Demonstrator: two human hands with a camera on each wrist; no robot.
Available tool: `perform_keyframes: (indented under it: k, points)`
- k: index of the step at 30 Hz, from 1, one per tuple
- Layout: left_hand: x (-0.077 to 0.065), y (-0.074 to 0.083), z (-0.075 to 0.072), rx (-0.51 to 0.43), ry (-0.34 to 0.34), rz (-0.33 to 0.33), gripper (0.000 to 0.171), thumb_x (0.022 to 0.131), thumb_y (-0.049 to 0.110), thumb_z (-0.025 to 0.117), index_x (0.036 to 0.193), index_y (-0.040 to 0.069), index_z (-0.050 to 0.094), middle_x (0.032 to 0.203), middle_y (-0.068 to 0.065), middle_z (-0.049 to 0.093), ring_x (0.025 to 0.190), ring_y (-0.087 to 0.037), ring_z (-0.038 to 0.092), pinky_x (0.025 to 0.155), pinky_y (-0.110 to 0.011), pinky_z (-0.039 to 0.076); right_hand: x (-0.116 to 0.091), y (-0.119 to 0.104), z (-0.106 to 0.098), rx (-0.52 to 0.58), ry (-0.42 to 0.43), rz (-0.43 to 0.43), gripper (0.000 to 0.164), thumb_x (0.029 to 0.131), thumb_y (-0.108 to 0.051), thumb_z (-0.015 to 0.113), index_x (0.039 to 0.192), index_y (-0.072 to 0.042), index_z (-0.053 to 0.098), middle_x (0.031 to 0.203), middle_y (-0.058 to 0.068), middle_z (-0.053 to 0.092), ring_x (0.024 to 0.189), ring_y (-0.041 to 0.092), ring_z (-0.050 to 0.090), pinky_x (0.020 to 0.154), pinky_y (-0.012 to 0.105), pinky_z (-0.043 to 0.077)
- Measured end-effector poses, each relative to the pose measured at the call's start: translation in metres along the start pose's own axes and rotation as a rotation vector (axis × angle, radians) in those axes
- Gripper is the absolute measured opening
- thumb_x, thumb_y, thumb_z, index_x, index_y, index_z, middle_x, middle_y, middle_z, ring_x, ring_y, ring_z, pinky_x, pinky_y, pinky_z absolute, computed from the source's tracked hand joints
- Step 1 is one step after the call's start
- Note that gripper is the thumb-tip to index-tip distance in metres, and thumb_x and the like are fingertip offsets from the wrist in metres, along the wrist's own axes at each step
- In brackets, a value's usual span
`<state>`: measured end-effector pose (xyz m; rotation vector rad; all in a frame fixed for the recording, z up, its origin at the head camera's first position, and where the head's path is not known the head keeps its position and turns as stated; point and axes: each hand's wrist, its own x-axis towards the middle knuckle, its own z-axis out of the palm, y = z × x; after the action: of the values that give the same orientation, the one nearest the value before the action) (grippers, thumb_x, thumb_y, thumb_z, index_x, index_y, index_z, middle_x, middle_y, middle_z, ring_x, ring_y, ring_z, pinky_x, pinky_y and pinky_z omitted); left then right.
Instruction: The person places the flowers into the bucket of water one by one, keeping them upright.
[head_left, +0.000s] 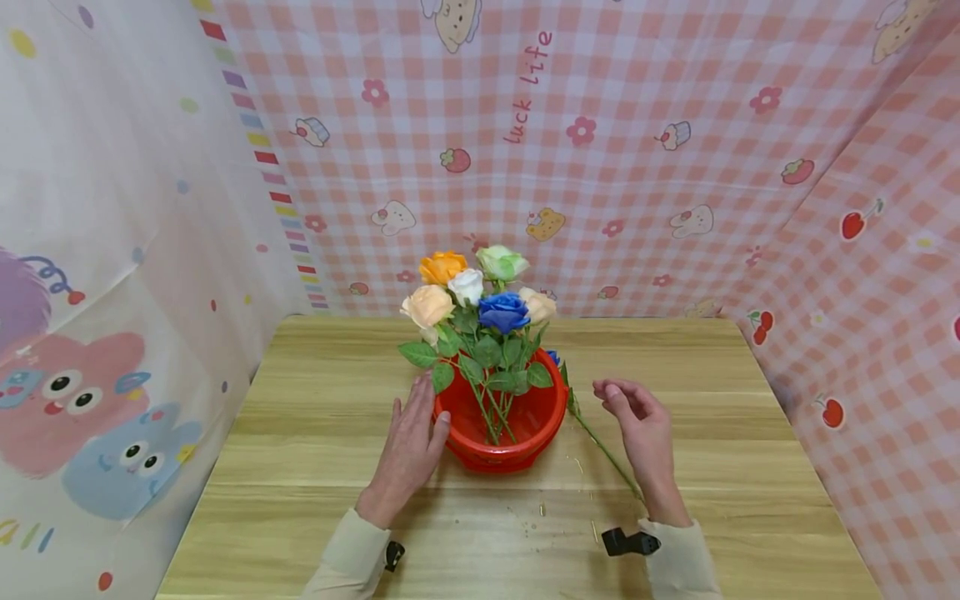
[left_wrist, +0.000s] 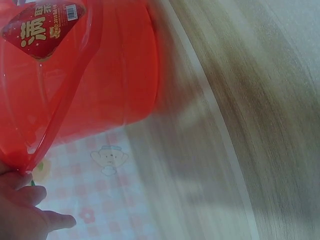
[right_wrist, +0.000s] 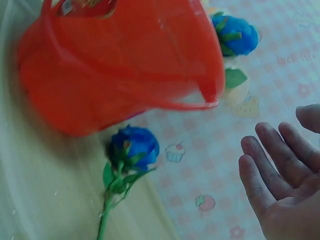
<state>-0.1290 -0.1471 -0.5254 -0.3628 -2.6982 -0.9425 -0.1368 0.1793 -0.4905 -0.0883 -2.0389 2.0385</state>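
Observation:
A red plastic bucket (head_left: 501, 458) stands on the table, holding upright roses whose stems lean together inside it. Among them are an orange rose (head_left: 443, 267), a pale green one (head_left: 502, 262), a white one (head_left: 467, 286), a blue one (head_left: 504, 312) and two peach ones. My left hand (head_left: 408, 442) touches the bucket's left rim, fingers mostly straight. To the right of the bucket my right hand (head_left: 647, 429) hovers with relaxed fingers and nothing in them. Below it, a second blue rose (right_wrist: 134, 147) lies on the table, its bloom partly hidden behind the bucket in the head view.
The wood-grain table (head_left: 300, 467) carries small scraps (head_left: 542, 509) in front of the bucket. A pink checked cloth (head_left: 645, 192) hangs behind and on the right, and a white printed cloth (head_left: 150, 275) on the left. The bucket's side bears a red label (left_wrist: 44, 29).

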Motion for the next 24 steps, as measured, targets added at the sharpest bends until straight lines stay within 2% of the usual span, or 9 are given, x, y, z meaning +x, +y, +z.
perform_keyframes:
  k: [10,18,24]
  points:
    - [0.0,0.0,0.0,0.0,0.009,0.013,0.064,0.109,0.031,0.043,0.159,-0.006,0.029,0.164,-0.023,0.035,0.153,-0.038,0.03,0.118,-0.069,0.02,-0.005,0.019,-0.019,-0.115,0.002,0.055,0.034,0.104,-0.021,0.063,0.119,0.01,0.068,0.11,0.011,0.077,0.098,0.009,0.071,0.088,0.02,0.056]
    - [0.0,-0.001,0.001,0.006,0.009,0.009,0.065,0.109,0.03,0.044,0.16,-0.006,0.028,0.165,-0.021,0.033,0.15,-0.042,0.033,0.117,-0.07,0.021,-0.007,0.036,-0.036,-0.181,-0.036,0.111,0.039,0.105,-0.024,0.063,0.125,0.01,0.066,0.12,0.023,0.072,0.099,0.004,0.069,0.089,0.02,0.056]
    - [0.0,0.0,0.001,-0.006,0.003,0.003,0.065,0.109,0.031,0.044,0.16,-0.005,0.028,0.165,-0.021,0.033,0.153,-0.039,0.03,0.119,-0.069,0.02,-0.009,0.047,-0.047,-0.236,-0.078,0.138,0.041,0.105,-0.025,0.063,0.127,0.01,0.065,0.124,0.027,0.069,0.098,0.001,0.067,0.086,0.017,0.055]
